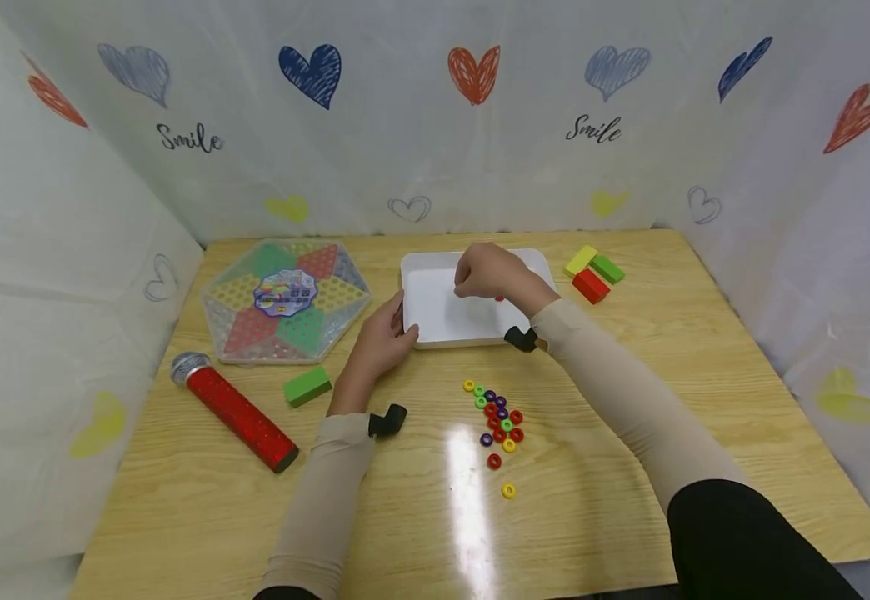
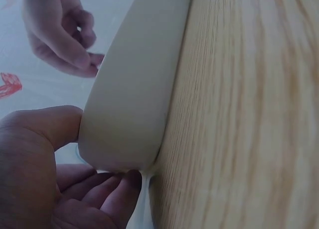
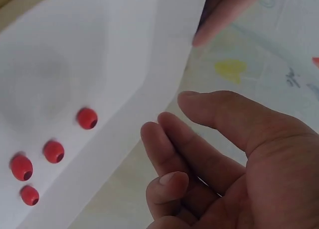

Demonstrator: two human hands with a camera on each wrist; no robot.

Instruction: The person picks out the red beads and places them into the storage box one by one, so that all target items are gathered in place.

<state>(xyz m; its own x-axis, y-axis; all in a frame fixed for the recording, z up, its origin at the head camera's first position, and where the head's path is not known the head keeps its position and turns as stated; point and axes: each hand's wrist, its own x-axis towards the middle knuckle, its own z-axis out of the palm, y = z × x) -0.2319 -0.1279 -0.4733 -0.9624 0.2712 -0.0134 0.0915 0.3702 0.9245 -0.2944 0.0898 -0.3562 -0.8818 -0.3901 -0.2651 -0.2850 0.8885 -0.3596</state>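
A shallow white tray [image 1: 435, 302] lies on the table in front of me. My left hand [image 1: 382, 340] grips its near left corner; in the left wrist view the thumb and fingers bracket the tray's end [image 2: 129, 89]. Above the tray hovers my right hand [image 1: 491, 271], its fingers loosely bent. The right wrist view shows this hand [image 3: 209, 159] with thumb and fingertips apart and nothing between them. Several red ring beads [image 3: 54, 152] lie inside the tray. In front of it, a loose cluster of red, purple, green and yellow ring beads [image 1: 516, 416] rests on the table.
At left are a hexagonal board game box [image 1: 247, 292], a red microphone [image 1: 236, 412] and a green block [image 1: 307, 387]. Yellow, green and red blocks [image 1: 591, 286] sit right of the tray. A heart-printed white curtain [image 1: 397, 125] surrounds the wooden table [image 1: 592, 500].
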